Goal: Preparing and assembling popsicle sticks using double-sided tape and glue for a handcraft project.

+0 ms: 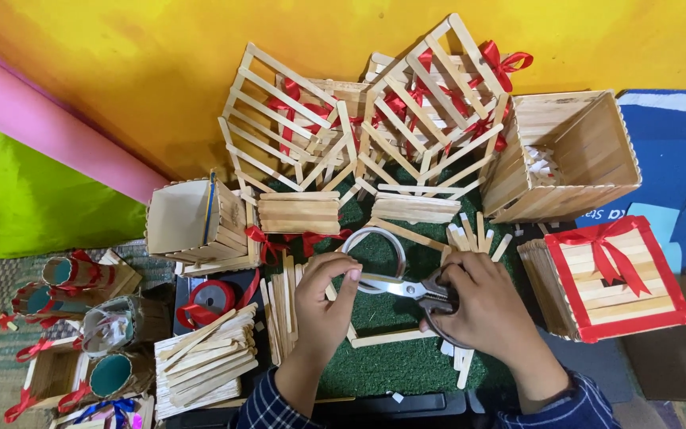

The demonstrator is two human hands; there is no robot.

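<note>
My right hand [482, 306] grips a pair of scissors [406, 287] by the dark handles, blades pointing left. My left hand [323, 302] pinches a thin wooden craft stick [368, 277] that lies between the scissor blades. Both hands hover over a green grass-like mat [383, 365]. A stick frame [391, 338] lies on the mat under the hands. A clear ring of tape [375, 246] sits just beyond the scissors.
Open-lattice stick houses with red bows [375, 119] stand at the back. A stick box [569, 155] and a red-ribboned lidded box [617, 278] are at right. A red ribbon spool [210, 300], stacked sticks [204, 361] and small stick boxes with tubes [81, 318] are at left.
</note>
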